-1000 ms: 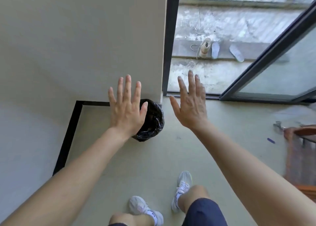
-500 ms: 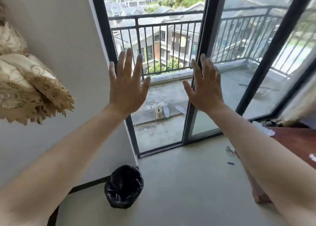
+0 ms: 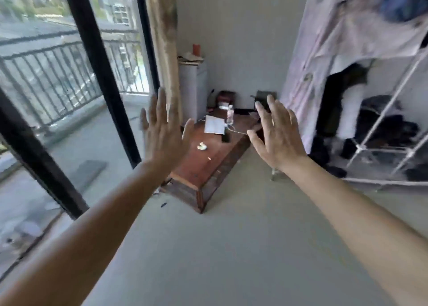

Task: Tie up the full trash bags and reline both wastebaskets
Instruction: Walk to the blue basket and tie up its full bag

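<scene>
My left hand (image 3: 162,132) and my right hand (image 3: 278,134) are both raised in front of me, palms facing away, fingers spread, holding nothing. No wastebasket or trash bag shows in the head view at this moment. Behind my hands, further into the room, stands a low brown wooden table (image 3: 206,164).
On the table lie a white paper (image 3: 215,125), a clear bottle (image 3: 229,114) and a crumpled white scrap (image 3: 202,146). Black-framed glass balcony doors (image 3: 97,62) run along the left. A clothes rack (image 3: 379,129) with a draped cloth stands on the right. Grey floor (image 3: 231,247) lies underfoot.
The view has swung right, from the corner and balcony doors to the room's far end. The black-lined wastebasket has left the view. Both hands stay raised and spread.
</scene>
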Demonstrator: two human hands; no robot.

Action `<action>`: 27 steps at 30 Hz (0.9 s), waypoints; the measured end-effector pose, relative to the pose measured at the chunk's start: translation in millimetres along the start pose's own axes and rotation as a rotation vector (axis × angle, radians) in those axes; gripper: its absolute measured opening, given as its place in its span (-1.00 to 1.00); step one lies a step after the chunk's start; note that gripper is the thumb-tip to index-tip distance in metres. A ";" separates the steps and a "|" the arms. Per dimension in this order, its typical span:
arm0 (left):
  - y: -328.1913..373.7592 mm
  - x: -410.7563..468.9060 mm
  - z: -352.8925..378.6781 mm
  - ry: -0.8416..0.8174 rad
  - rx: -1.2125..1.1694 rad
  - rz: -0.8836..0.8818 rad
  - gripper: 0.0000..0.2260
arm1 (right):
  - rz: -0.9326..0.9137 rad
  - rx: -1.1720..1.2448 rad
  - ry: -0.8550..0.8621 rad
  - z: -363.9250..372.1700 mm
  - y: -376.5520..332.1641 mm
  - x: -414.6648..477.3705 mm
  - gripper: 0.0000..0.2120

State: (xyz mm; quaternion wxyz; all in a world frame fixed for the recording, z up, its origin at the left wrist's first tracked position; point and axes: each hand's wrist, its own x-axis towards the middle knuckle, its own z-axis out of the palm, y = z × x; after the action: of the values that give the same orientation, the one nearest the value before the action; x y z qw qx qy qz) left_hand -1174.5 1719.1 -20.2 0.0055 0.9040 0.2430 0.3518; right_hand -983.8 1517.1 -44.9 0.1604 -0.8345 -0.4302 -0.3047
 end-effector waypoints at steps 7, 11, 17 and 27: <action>279.9 58.3 82.9 -0.033 -0.184 0.371 -0.40 | 0.370 -0.263 0.100 -115.5 247.3 -101.5 -0.37; 454.7 66.1 132.2 -0.061 -0.318 0.542 -0.39 | 0.538 -0.379 0.086 -172.4 376.2 -170.7 -0.38; 648.2 69.5 174.7 -0.077 -0.489 0.772 -0.40 | 0.715 -0.557 0.045 -245.7 508.8 -244.6 -0.38; 870.7 129.0 302.5 -0.057 -0.677 0.984 -0.42 | 0.933 -0.818 -0.046 -257.3 707.5 -288.4 -0.39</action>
State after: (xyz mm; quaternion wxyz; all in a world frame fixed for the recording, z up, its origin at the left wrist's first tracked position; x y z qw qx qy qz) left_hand -520.3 1057.2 -8.6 0.1361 0.8674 -0.3300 0.3466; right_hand -630.1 792.6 -39.0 -0.0656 -0.9348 0.1282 -0.3246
